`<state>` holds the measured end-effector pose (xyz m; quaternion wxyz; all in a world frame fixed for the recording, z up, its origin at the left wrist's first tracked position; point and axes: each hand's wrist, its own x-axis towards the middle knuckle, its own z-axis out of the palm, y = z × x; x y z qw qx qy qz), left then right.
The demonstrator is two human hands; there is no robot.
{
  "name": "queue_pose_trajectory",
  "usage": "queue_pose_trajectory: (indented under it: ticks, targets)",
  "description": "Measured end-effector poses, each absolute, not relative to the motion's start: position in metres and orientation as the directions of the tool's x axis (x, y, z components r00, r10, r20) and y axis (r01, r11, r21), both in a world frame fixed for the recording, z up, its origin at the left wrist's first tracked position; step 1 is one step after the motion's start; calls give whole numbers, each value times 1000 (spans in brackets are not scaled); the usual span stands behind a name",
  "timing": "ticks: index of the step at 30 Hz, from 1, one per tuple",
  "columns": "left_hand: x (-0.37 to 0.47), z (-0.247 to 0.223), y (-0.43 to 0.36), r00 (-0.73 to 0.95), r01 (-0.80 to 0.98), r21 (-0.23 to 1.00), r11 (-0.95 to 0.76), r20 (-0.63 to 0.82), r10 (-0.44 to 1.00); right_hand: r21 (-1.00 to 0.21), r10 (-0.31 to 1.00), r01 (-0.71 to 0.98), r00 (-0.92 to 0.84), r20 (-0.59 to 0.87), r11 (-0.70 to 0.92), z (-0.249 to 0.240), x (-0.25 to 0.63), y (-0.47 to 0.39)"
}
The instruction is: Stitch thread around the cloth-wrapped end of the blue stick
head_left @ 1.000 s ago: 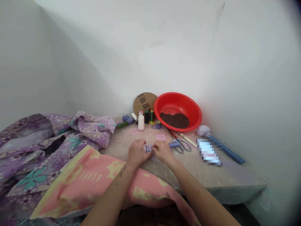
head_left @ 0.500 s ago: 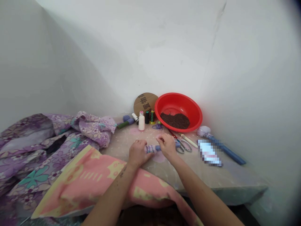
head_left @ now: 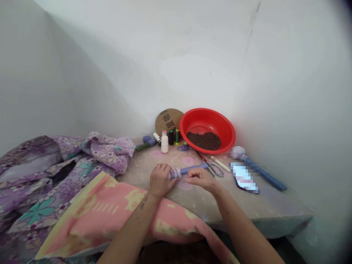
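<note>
My left hand is wrapped round the head end of a blue stick, beside a white binding wound with purple thread. The stick lies across the table and points right, toward the scissors. Just below the stick's shaft, my right hand is closed with fingertips pinched together; what it holds, if anything, is too small to make out. The covered head of the stick is hidden by my left hand.
A red basin with dark grains leans at the back. Thread spools, a cardboard disc, a beige tool, a phone and another blue stick lie around. Pink cloth and floral cloth cover the left.
My right hand has moved off the stick, down and to the right, and more of the blue shaft shows. My left hand keeps its hold.
</note>
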<state>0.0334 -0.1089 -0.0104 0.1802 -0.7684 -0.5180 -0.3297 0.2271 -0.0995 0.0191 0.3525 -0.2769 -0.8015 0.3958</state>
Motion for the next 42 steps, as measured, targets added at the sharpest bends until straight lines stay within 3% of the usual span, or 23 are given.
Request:
queue_pose_trajectory:
  ticks: [4, 7, 13, 19, 24, 42]
  targets:
    - [33, -7, -114, 259, 904, 64, -422, 704, 662, -903, 811, -2, -438, 387, 430, 18, 232, -99]
    - [33, -4, -116, 263, 901, 64, -430, 707, 657, -925, 883, -27, -289, 370, 379, 10, 225, -95]
    - [31, -4, -113, 305, 874, 75, -480, 684, 662, -953, 945, 113, -207, 254, 281, -21, 200, -91]
    - [30, -7, -110, 297, 873, 101, -477, 665, 685, -823, 895, 353, -167, 414, 446, -42, 188, -94]
    - [30, -8, -109, 285, 871, 125, -474, 658, 697, -755, 895, 490, -151, 419, 436, -51, 189, -97]
    - [30, -7, -108, 275, 874, 136, -466, 652, 707, -695, 910, 603, -144, 389, 392, -43, 187, -107]
